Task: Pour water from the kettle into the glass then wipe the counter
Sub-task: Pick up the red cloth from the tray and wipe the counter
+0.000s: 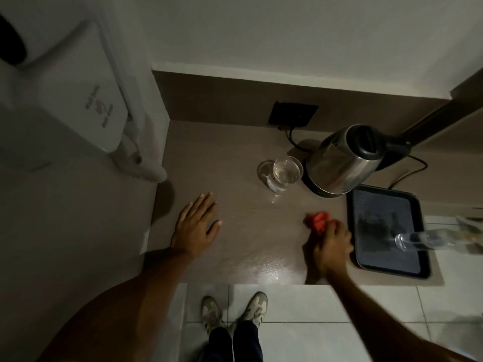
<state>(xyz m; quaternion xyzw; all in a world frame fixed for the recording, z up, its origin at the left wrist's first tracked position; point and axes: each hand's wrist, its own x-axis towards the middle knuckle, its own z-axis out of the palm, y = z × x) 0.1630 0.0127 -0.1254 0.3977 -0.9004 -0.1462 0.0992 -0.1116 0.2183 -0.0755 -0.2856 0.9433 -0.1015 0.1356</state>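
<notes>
A steel kettle (pixel 342 163) with a black lid and handle stands on its base at the back right of the brown counter (pixel 235 158). Just left of it stands a clear glass (pixel 285 173) holding water. My right hand (pixel 330 246) is closed on a crumpled red cloth (pixel 317 220) and presses it to the counter, in front of the kettle. My left hand (pixel 196 226) lies flat on the counter at the left, fingers spread, holding nothing.
A black tray (pixel 389 231) lies at the counter's right end, with a clear bottle (pixel 423 240) lying across its right edge. A black wall socket (pixel 294 113) with a cord sits behind the glass. A white appliance (pixel 68 87) hangs at the left. Tiled floor and my shoes are below.
</notes>
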